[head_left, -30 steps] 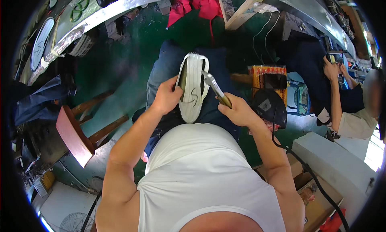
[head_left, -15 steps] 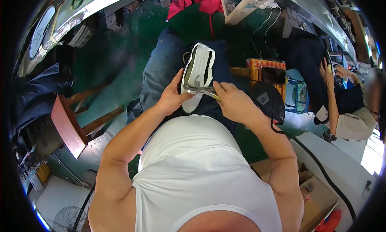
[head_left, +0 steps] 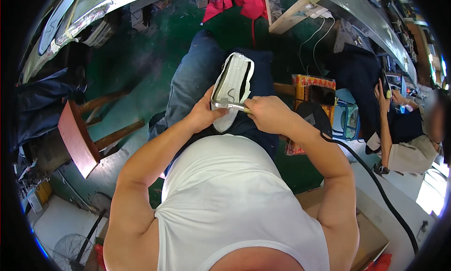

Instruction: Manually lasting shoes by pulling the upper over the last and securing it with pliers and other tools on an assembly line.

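An upside-down shoe (head_left: 237,76) lies on my lap, its pale sole side up and a white edge folded around the rim. A dark curved mark shows on that pale surface. My left hand (head_left: 205,113) is closed around the shoe's near left side, with the thumb across toward the pliers. In my right hand (head_left: 268,113) are metal pliers (head_left: 230,104), held by the handles, which my fingers mostly hide. The plier head lies across the near part of the shoe, close to my left thumb. Whether the jaws grip the edge, I cannot tell.
A reddish-brown wooden stool (head_left: 77,139) stands at left. To my right are an orange patterned box (head_left: 307,83), a teal basket (head_left: 346,113) and a black cable (head_left: 380,186). A co-worker (head_left: 416,139) sits at far right. Metal-edged benches (head_left: 122,7) line the far side.
The pliers have turned to lie flatter across the shoe, and my right hand has rotated with them. My left hand still holds the shoe. The whole view has shifted slightly.
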The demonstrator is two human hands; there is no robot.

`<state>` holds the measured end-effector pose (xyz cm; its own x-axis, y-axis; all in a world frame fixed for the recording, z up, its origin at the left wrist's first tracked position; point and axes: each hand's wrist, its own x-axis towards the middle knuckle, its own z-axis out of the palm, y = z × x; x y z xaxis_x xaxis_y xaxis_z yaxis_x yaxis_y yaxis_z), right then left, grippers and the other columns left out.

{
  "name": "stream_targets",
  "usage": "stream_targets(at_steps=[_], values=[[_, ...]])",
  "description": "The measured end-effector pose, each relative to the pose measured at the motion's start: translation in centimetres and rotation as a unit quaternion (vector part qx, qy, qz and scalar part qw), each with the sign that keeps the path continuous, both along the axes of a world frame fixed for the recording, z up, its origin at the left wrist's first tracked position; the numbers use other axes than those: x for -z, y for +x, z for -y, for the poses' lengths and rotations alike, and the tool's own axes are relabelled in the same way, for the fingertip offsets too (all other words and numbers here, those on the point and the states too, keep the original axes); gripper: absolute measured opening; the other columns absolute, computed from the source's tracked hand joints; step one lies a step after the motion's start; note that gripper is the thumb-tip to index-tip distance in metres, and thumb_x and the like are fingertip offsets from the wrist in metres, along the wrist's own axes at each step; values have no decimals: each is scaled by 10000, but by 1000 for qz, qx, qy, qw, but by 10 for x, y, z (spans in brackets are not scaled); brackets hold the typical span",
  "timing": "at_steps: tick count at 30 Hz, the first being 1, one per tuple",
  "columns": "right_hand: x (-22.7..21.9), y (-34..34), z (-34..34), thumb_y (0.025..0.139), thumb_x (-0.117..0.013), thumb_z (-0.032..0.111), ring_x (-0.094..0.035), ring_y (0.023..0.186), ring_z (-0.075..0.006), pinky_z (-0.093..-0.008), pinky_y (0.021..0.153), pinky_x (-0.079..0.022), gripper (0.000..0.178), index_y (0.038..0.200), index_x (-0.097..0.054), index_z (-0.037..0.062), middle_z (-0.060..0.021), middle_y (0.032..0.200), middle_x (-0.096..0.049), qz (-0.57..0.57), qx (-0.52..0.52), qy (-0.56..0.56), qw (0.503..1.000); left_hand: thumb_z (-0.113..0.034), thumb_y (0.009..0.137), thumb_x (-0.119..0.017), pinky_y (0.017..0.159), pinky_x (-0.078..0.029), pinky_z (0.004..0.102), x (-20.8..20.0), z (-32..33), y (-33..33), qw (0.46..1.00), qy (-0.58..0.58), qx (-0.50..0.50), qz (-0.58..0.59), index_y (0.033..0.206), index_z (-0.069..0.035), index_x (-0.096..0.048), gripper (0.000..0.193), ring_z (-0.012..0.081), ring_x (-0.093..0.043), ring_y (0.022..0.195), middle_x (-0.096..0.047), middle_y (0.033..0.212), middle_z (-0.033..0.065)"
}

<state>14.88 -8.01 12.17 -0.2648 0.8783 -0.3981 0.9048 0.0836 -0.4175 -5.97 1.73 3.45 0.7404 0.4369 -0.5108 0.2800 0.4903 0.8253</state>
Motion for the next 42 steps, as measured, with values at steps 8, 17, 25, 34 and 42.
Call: stream_targets(at_steps=[8,17,25,34,42], values=[[3,17,14,869,-625,97,-600,1018,-405,-452,882,-486,322,1136,-536,-61,-233,1031,-619,-88,101,-52,990,-32,826,-727,1152,-277,329,22,12,7,998,-14,-44,47,1550,-12,-100,958,238,-345,1401,-322,1540,158],[-64,7,-51,885,-587,107,-643,937,-407,-460,820,-512,227,1009,-624,-80,-264,964,-655,89,0,-261,961,-143,869,-687,1164,-237,319,13,29,19,992,114,23,-40,1514,75,84,1028,291,-262,1445,-156,1575,284],[-34,21,-49,905,-604,187,-652,859,-424,-495,778,-510,239,936,-645,-46,-251,849,-663,41,-51,-226,972,-217,928,-595,1175,-225,334,1,29,9,999,37,12,12,1530,60,15,901,299,-355,1402,-337,1521,234],[19,15,6,878,-643,197,-636,810,-432,-495,730,-496,209,918,-615,-6,-235,834,-655,-102,119,-65,985,-482,1053,-267,1082,-372,374,-1,15,48,909,-299,-288,19,1498,-58,-363,622,232,-465,1301,-467,1466,97],[26,-20,42,863,-633,262,-637,843,-413,-500,746,-493,246,897,-585,23,-207,855,-653,-92,267,-22,959,-435,1054,-281,980,-460,390,41,26,64,934,132,-293,-154,1270,-9,-622,587,381,-617,1132,-656,1176,256]])
